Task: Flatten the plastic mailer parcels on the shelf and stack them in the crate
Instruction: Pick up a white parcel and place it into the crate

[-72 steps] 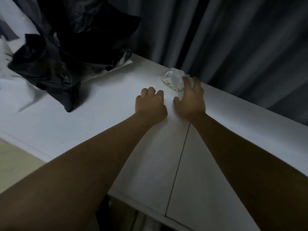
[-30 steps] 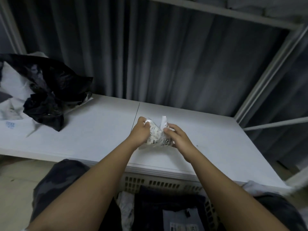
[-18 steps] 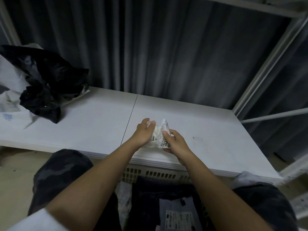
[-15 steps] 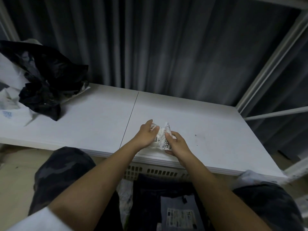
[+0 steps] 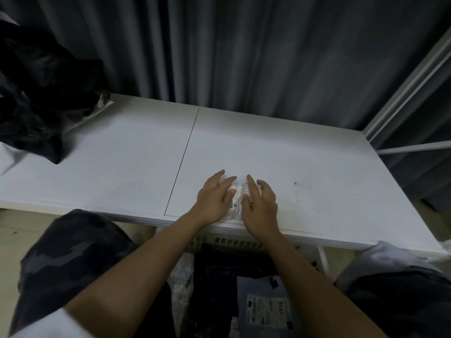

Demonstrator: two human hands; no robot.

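Parcel (image 5: pixel 237 200), small and white, lies near the shelf's (image 5: pixel 122 167) front edge, mostly hidden beneath left hand (image 5: pixel 214 198) and right hand (image 5: pixel 260 206), both pressing flat with fingers straight, its print unreadable.

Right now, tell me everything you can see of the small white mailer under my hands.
The small white mailer is a crinkled, glossy plastic packet with dark printing too blurred to read. It lies pressed flat near the front edge of the white shelf, right of the board seam. The left hand and right hand press on it with straight fingers, so only a strip between them shows. The crate sits below.
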